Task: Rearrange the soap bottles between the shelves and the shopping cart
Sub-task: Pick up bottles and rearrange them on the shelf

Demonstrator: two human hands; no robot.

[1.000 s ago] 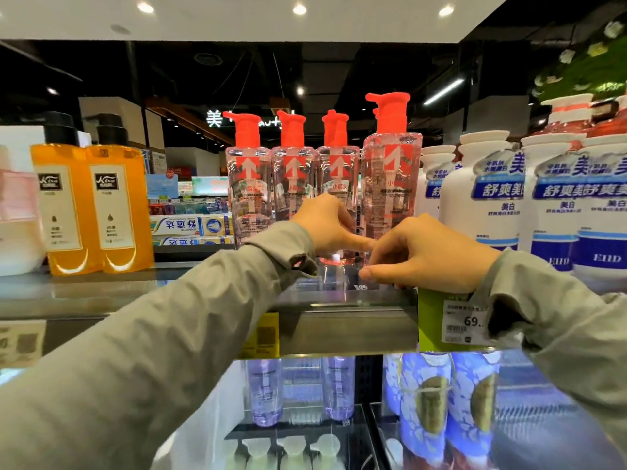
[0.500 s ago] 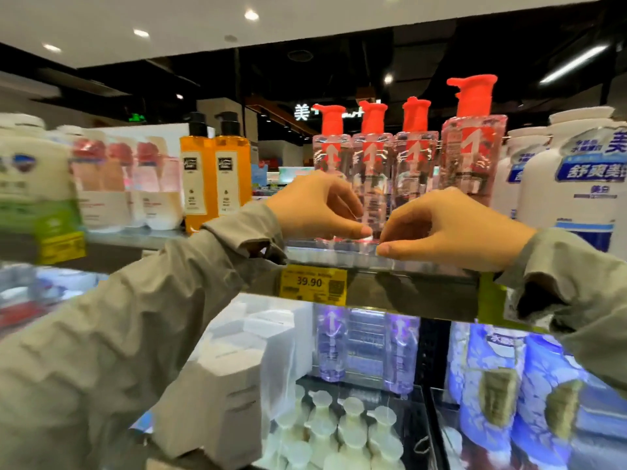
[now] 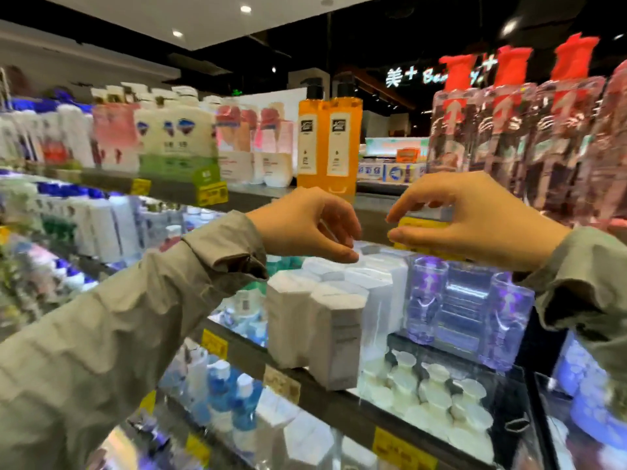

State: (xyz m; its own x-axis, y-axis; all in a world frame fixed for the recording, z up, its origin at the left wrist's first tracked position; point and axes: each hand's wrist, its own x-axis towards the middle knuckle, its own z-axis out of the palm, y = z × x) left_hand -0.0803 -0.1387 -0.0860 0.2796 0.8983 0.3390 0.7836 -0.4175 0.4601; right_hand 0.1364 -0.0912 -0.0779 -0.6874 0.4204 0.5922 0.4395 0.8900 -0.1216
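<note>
Head view: blurred red-pump soap bottles [image 3: 509, 137], rightmost cut off at edge.

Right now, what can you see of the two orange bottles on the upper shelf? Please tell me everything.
The two orange bottles stand upright, side by side, on the upper shelf, left of the clear bottles with red pumps. Each has a tall, translucent orange body that looks like plastic, a black pump top and a white label with a dark logo patch. Neither hand touches them; the left hand is just below them in the view.
</note>
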